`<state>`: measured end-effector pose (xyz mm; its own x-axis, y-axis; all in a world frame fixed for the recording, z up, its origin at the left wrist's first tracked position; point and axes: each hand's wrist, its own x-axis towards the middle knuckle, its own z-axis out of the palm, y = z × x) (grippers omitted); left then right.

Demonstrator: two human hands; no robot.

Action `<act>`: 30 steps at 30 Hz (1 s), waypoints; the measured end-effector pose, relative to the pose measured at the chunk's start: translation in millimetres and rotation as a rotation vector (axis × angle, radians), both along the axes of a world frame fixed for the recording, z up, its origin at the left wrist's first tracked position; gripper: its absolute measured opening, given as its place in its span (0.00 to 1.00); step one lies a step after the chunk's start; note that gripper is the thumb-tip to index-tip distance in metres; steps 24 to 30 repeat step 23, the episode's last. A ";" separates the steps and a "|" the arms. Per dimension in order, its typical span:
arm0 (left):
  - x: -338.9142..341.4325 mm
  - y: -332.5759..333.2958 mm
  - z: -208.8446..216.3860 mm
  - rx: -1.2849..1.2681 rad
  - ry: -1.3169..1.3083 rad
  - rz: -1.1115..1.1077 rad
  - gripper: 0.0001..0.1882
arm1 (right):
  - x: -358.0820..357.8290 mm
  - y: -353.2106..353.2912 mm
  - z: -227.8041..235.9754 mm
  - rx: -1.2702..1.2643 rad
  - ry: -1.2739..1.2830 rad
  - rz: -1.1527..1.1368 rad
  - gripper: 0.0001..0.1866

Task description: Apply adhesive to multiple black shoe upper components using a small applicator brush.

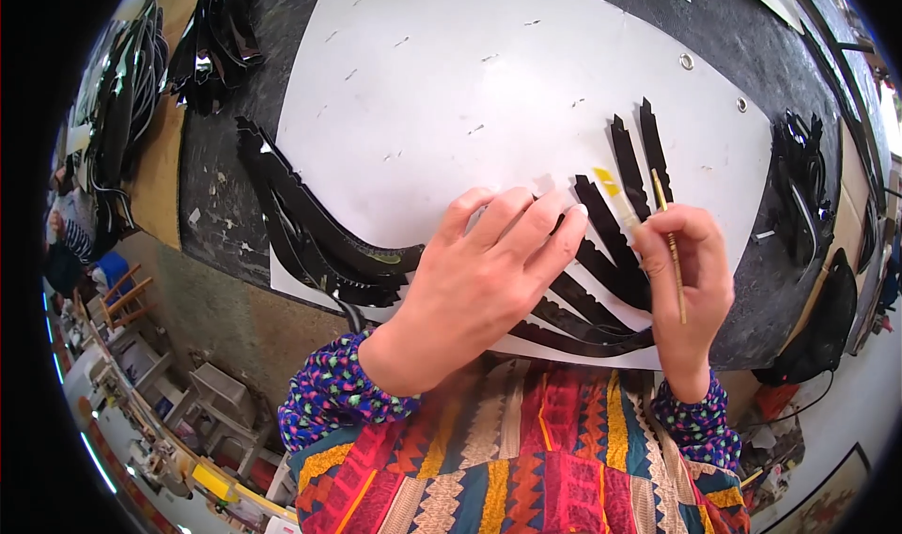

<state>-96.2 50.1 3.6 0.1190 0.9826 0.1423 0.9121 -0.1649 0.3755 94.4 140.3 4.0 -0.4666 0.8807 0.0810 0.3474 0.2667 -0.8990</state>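
On a white sheet (413, 111) lie several black strips (631, 163) with notched ends, fanned out on the right side. My left hand (489, 276) arches over the nearer strips, its fingers bent and closed on a black strip whose dark end peeks out by the fingertips; the thumb is hidden underneath. My right hand (693, 271) pinches a thin brass-coloured rod (675, 271) with a ridged lower half, held nearly upright. From the same fingers a pale translucent piece with a yellow tip (606, 182) slants up to the left, over the fanned strips.
A curved bundle of black strips (310, 219) rests left of my left hand. More dark bundles hang or lie at the upper left (218, 50) and on the right (800, 186). The dark tabletop (216, 182) ends in front of me; a wooden stool (130, 299) stands on the floor beyond its left edge.
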 end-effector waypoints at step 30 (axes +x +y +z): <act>4.9 -5.3 -23.9 0.099 0.089 0.041 0.21 | -3.6 -7.3 -15.6 0.117 -0.091 0.044 0.11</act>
